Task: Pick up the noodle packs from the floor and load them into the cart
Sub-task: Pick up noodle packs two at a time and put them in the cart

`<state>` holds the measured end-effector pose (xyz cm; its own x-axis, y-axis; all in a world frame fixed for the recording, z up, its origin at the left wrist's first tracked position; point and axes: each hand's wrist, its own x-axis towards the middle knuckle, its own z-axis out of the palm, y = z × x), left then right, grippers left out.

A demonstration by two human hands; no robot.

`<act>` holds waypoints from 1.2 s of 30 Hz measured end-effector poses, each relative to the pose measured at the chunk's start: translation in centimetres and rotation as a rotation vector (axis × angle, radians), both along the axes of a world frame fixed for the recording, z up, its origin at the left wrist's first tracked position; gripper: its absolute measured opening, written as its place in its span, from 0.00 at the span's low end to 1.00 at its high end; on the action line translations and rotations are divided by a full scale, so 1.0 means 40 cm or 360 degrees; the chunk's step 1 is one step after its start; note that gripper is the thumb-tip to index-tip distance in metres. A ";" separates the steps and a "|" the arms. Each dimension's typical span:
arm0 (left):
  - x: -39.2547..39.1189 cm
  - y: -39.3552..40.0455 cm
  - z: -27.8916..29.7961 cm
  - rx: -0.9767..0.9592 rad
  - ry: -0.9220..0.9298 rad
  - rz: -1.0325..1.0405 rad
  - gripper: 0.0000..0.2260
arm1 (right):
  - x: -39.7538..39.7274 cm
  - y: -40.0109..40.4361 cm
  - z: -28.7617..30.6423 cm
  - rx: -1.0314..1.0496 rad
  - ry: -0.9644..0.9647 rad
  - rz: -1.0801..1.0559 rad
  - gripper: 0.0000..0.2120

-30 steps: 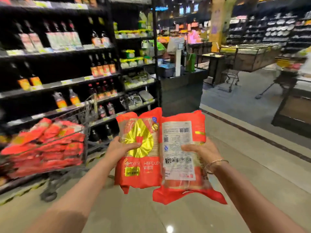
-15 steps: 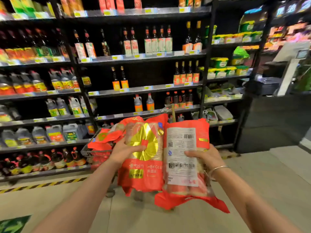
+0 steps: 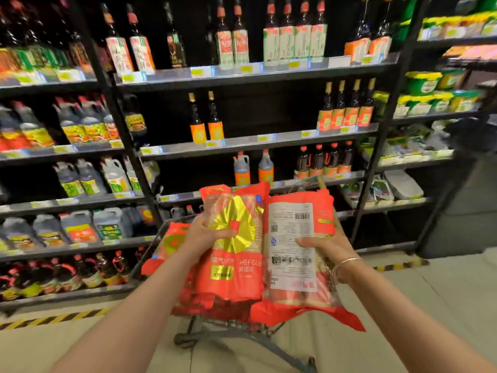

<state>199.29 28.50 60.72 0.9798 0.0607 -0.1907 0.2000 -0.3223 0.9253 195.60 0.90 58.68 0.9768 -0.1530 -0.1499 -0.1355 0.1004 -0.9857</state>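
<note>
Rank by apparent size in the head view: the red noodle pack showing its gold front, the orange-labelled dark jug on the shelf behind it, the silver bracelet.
1. Red noodle pack with gold front, nearest the camera, so inflated.
2. Orange-labelled dark jug.
3. Silver bracelet.

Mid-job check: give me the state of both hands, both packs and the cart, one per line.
left hand: grips the front-facing noodle pack, held above the cart
right hand: grips the label-side noodle pack, held beside the first
cart: under the packs, already holding red packs
</note>
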 end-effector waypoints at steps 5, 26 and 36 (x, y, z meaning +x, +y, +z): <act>0.311 0.053 -0.085 0.0126 0.0144 -0.0022 0.51 | 0.230 0.050 -0.066 -0.0024 0.0157 -0.0074 0.19; 0.917 -0.004 -0.490 0.0376 0.0690 -0.0039 0.30 | 0.877 0.045 -0.600 -0.0044 0.1075 -0.0015 0.37; 0.959 -0.079 -0.598 0.1347 0.0541 -0.0242 0.42 | 0.905 0.127 -0.733 -0.0723 0.1570 0.0048 0.43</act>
<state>237.64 25.34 36.81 0.8882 0.1861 -0.4202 0.3176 -0.9094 0.2685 231.80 5.99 29.36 0.4612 -0.3703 -0.8063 -0.8846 -0.2627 -0.3853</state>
